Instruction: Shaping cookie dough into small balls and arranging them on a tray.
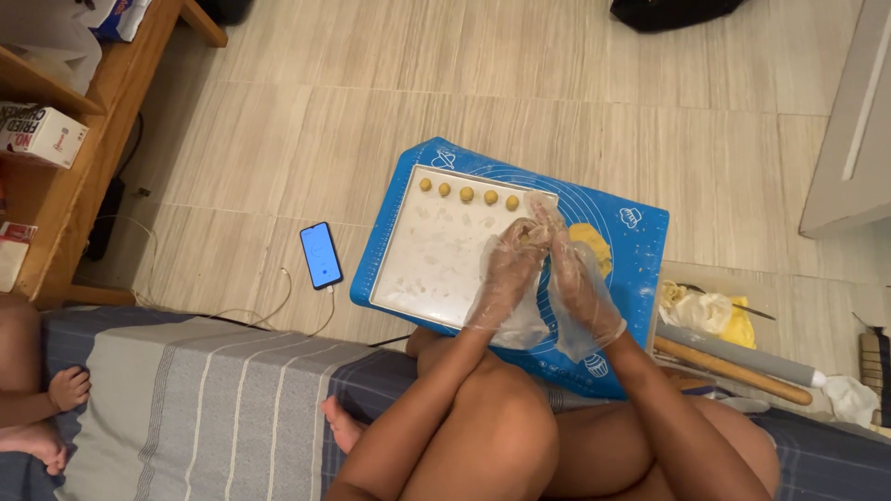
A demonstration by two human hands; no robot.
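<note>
Pressing together over the white tray (408,278), the gloved left hand (506,269) and right hand (575,283) cup a small dough ball (525,234), near five dough balls (467,194) in a row.

Tray (436,269) is lying on mat (640,232), mat on floor (371,111). Dough balls (467,194) are sitting in a row along tray's far edge. Phone (320,255) is lying left of mat, rolling pin (733,366) to its right.

Phone (321,255) on the floor (screen lit), rolling pin (733,371), striped blanket (213,399)
</note>
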